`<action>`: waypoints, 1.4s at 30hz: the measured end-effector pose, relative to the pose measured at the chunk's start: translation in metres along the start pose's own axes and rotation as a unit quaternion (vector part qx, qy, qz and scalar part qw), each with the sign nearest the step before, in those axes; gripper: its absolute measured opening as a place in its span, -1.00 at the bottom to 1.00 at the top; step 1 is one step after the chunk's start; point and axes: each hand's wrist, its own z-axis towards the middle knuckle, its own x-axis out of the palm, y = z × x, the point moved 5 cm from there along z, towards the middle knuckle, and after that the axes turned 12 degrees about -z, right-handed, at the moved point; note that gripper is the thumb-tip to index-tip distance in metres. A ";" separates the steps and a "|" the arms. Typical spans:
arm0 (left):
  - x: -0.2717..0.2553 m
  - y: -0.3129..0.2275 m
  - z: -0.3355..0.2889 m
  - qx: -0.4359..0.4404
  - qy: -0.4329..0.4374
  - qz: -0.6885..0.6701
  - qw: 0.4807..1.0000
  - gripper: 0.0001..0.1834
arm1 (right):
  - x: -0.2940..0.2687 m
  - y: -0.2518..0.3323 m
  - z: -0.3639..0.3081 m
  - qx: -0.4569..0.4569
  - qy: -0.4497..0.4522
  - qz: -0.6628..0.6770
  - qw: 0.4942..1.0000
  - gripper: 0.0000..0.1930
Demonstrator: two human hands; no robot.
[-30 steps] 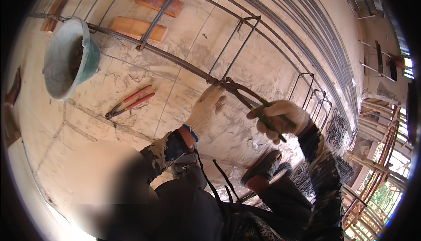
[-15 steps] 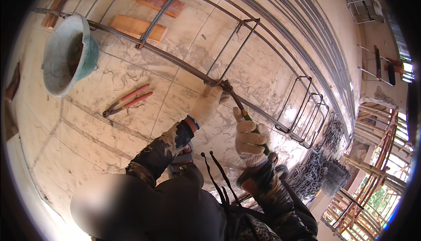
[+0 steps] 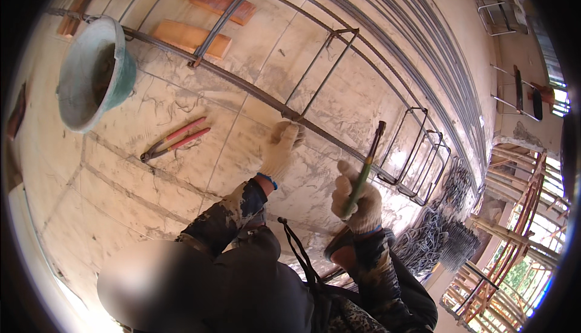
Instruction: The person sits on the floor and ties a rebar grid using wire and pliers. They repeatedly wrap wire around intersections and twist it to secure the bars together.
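Note:
My left hand (image 3: 281,146), in a pale knit glove, is closed just below the near steel bar (image 3: 248,86), by the foot of a bent rectangular stirrup (image 3: 321,72). Its fingers are curled, and whatever they may hold is too small to make out. To the right, my right hand (image 3: 361,203), also gloved, is closed round the handle of green-handled pincers (image 3: 367,169), seen edge-on. Their dark metal head points up and away, apart from the bar. Pliers with red handles (image 3: 181,136) lie on the tiled floor to the left.
A green bucket (image 3: 123,75) stands at the far left. Two wooden blocks (image 3: 221,3) lie within the rebar frame. More stirrups (image 3: 402,151) stand to the right, near a heap of bent steel (image 3: 426,230). Long bars (image 3: 417,36) run along the far side.
My right hand has drawn the pincers back from the bar joint, turning them to point upward. My left hand has shifted slightly left and down, staying near the joint.

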 end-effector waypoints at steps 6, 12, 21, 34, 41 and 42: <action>0.017 -0.078 -0.013 0.100 -0.004 0.259 0.961 -0.74 | -0.006 -0.011 -0.006 0.063 -0.145 -0.448 0.880 -0.37; 0.025 -0.111 0.017 0.030 0.021 0.329 0.943 -0.76 | -0.010 -0.058 -0.014 0.126 -0.100 -0.393 0.905 -0.46; 0.034 -0.107 0.033 0.139 -0.014 0.521 0.842 -0.71 | -0.064 -0.109 -0.014 0.192 -0.073 -0.553 0.807 -0.51; 0.004 -0.075 0.018 0.017 -0.057 0.297 0.953 -0.73 | -0.067 -0.112 -0.008 0.173 -0.019 -0.820 0.546 -0.50; 0.024 -0.088 -0.008 0.254 -0.103 0.478 0.834 -0.75 | -0.080 -0.118 -0.006 0.190 -0.071 -0.828 0.522 -0.53; 0.040 -0.101 -0.015 0.325 -0.052 0.511 0.794 -0.73 | -0.085 -0.120 -0.006 0.185 -0.076 -0.827 0.526 -0.55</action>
